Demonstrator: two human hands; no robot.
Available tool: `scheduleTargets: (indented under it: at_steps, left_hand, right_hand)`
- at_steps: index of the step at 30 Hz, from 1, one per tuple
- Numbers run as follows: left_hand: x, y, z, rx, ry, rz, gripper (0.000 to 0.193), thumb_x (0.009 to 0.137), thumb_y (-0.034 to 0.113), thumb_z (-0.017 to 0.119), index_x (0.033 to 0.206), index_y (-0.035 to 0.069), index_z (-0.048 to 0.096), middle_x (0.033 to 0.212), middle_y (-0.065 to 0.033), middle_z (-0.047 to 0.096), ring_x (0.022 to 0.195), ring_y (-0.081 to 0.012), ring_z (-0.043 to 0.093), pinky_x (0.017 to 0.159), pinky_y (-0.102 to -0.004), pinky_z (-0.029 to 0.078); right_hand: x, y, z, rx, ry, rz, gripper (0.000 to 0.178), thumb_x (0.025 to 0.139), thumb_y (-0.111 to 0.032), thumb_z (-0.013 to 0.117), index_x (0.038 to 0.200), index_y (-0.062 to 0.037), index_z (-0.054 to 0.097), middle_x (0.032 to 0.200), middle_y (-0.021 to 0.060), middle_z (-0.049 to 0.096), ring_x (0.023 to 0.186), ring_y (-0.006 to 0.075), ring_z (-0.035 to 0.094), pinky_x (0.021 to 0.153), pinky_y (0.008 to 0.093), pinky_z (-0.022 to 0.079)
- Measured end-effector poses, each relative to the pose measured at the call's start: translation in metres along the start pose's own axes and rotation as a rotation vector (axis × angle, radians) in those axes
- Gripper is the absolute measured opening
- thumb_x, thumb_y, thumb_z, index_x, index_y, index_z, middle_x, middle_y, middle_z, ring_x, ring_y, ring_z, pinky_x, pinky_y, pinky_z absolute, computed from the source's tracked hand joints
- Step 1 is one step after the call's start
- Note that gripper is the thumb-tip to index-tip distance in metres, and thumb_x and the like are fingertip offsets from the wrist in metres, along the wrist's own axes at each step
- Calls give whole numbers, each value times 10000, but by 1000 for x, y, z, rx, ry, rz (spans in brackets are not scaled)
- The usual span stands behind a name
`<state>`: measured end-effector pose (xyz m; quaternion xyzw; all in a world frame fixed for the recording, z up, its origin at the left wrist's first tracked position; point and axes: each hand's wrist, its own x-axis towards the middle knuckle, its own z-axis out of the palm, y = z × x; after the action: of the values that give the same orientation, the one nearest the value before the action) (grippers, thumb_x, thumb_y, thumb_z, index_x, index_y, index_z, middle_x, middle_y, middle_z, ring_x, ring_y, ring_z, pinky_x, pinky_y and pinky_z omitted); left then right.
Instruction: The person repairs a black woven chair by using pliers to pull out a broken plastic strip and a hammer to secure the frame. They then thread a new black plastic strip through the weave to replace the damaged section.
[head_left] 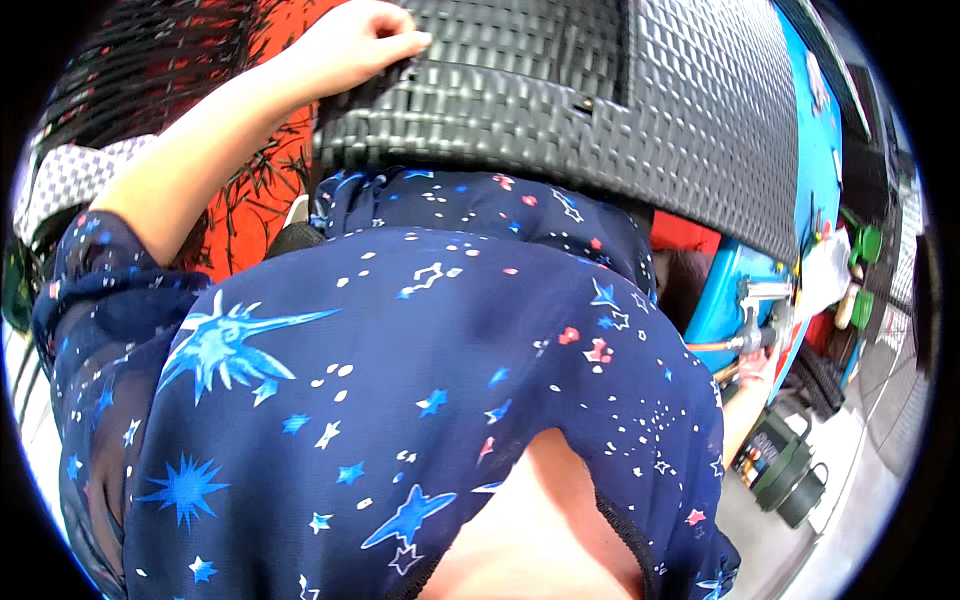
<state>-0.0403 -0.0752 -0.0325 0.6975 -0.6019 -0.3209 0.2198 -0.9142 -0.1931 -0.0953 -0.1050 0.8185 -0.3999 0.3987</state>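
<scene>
My left hand [372,38] is over the edge of a black woven rattan panel [480,125]. Its fingers are curled and the thumb sticks out; whatever they might hold is hidden. Far to the right, my right hand [757,366] is wrapped round the dark grip of a silver pneumatic staple gun [766,292]. An orange air hose [710,347] runs to the tool's lower part. The staple gun is beside the blue table edge [728,280], apart from the panel. The panel lies across in front of my lap.
Loose black strips lie on a red surface [262,215] at left, with more dark woven strands [150,70] behind. A checked cloth [85,180] hangs by my left arm. At right are a white bag [826,270], green items [866,243] and a dark green machine [782,470] on the floor.
</scene>
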Motion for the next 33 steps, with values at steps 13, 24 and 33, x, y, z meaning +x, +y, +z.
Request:
scheduleTargets:
  at_steps: [13,24,33]
  left_hand:
    - [1,26,5,-27,3,-62,335,900,315,674,745,19,691,627,-127,648,592,-203,625,623,-386,504]
    - [-7,28,7,-107,54,-102,298,878,262,641,714,21,706,615,-129,668,508,-226,626,559,-398,526]
    - [-3,37,9,-142,13,-40,283,830,224,580,682,27,720,611,-161,665,534,-298,651,595,-424,542]
  right_hand:
    - [-56,-53,6,86,-126,-170,481,967,-396,652,1276,-34,580,775,27,571,729,181,570,902,438,532]
    - [-353,-128,137,-256,-944,-690,550,1032,-256,541,1464,57,404,651,-32,376,570,84,410,573,224,391]
    - [-531,-67,285,-1056,-1234,-963,177,800,-97,829,854,-26,675,733,16,648,662,102,603,605,270,481]
